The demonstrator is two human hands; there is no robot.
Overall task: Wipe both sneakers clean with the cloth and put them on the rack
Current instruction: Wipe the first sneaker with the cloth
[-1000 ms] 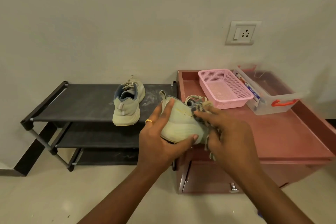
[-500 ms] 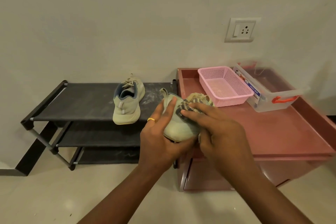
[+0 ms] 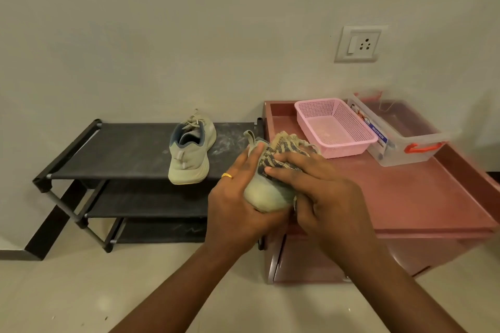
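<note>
Cream floor tiles are showing nearest, under 2 bare forearms reaching forward. Beyond them, the left hand (image 3: 238,208), wearing a gold ring (image 3: 226,176), is gripping the held sneaker (image 3: 266,194) at its heel end, with the fingers curled up its left side and the thumb wrapping under it. That pale green sneaker is hanging in the air, heel toward the camera, over the spot where the rack meets the bench. The right hand (image 3: 324,197) is holding a striped grey-and-beige cloth (image 3: 281,150) and pressing it against the sneaker's upper, fingers bent over the fabric. The cloth is bunching past the fingertips and hiding the shoe's far part.

Behind and to the left, the black 3-tier rack (image 3: 121,151) is standing against the wall. The second sneaker (image 3: 189,154) is sitting upright on its top shelf toward the right end, heel facing the camera, apart from both hands. To the right, the reddish-brown bench (image 3: 405,197) is carrying a pink mesh basket (image 3: 335,127) and, just beside it, a clear storage box (image 3: 405,132) with orange latches. Farthest back, a white wall socket (image 3: 358,44) is sitting on the plain wall above the basket.
</note>
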